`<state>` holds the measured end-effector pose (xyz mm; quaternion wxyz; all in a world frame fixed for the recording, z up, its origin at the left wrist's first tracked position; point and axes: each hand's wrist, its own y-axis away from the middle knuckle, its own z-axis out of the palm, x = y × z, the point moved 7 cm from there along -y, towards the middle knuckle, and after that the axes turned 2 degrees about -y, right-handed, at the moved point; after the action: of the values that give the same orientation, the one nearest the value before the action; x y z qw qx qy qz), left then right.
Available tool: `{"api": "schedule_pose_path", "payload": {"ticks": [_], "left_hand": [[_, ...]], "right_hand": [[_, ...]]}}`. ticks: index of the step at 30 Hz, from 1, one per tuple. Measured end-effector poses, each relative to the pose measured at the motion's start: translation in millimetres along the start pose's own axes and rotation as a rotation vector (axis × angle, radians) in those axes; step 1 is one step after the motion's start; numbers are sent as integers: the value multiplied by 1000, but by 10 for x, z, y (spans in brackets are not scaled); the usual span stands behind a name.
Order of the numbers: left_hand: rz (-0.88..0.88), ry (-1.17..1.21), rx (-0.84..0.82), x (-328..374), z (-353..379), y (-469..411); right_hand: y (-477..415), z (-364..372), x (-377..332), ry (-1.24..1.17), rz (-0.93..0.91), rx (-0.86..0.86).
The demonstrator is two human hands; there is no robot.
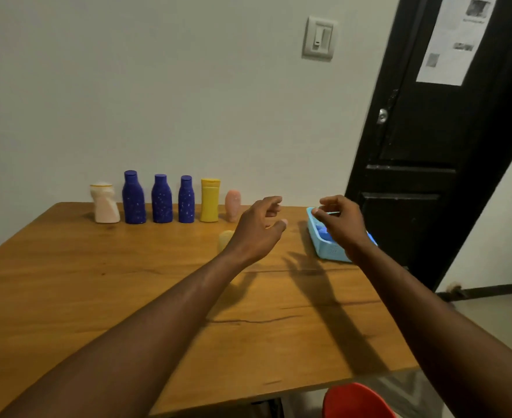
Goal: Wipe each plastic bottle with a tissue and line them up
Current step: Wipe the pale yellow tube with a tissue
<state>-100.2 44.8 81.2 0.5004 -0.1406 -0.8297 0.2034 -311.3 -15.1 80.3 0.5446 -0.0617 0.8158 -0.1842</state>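
Six bottles stand upright in a row along the far edge of the desk, close to the wall: cream bottle leftmost, then three blue bottles, a yellow bottle and a pink bottle. They are evenly spaced and apart from each other, so these are likely the ones already lined up.

A pale yellow bottle sits nearer than the row, partly hidden behind the left hand. Being out of line, it is probably not yet dealt with.

The left hand hovers above the desk with its fingers loosely bent, grasping nothing.

The right hand is over the light blue basket at the right edge of the desk, with its fingers curled. Whether it pinches anything cannot be told.

Blue items lie inside the basket, too hidden to identify. The basket appears to be the supply point, which would explain the reach.

No tissue is visible anywhere.

A red seat is at the near edge of the desk.
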Motion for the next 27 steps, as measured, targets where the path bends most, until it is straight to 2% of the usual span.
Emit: {"api": "schedule_pose_path", "payload": {"ticks": [5, 9, 14, 20, 27], "left_hand": [[-2, -78, -83, -17, 616, -284], [-41, -109, -158, -113, 1058, -472], [13, -189, -240, -253, 1547, -570], [66, -281, -287, -285, 1797, -580], [88, -371, -219, -318, 1819, -535]], "right_hand": [[-421, -409, 285, 173, -37, 80], [-747, -463, 569, 371, -13, -13], [-948, -360, 771, 570, 12, -92], [-1048, -264, 1039, 583, 119, -102], [-993, -276, 1139, 402, 202, -73]]}}
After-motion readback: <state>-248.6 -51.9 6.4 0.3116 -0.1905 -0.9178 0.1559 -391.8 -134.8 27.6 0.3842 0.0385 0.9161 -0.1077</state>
